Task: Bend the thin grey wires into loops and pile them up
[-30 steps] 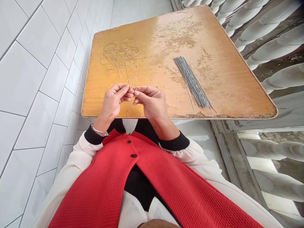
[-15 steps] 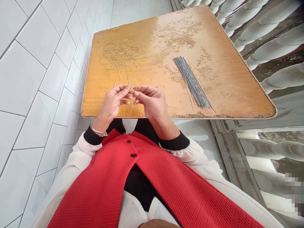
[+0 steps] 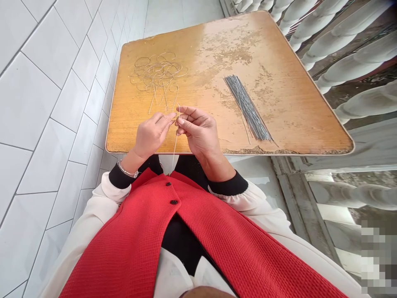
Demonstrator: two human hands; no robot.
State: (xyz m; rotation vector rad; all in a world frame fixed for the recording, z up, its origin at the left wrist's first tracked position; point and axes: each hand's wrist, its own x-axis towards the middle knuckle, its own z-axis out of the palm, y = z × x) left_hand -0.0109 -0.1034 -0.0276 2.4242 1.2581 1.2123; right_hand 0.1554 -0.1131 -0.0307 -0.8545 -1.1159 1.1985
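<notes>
A thin metal wire [image 3: 175,150] runs up past the table's front edge into my fingers. My right hand [image 3: 200,128] pinches it between thumb and fingertips. My left hand [image 3: 152,131] is close against it, thumb and fingers pressed together at the wire's upper part. Just beyond my hands lies a loose pile of bent wires [image 3: 159,71] with looped ends, several straight tails pointing toward me. To the right rests a bundle of straight grey wires [image 3: 249,109], with one or two strands lying slightly apart.
The worn wooden table [image 3: 211,91] has peeling patches and a chipped front edge. White wall tiles [image 3: 40,107] stand close on the left. A white balustrade [image 3: 350,74] runs along the right side.
The wire's curved upper part between my hands now appears straighter, and its lower end reaches nearer my body. My left hand has turned so its back faces up.
</notes>
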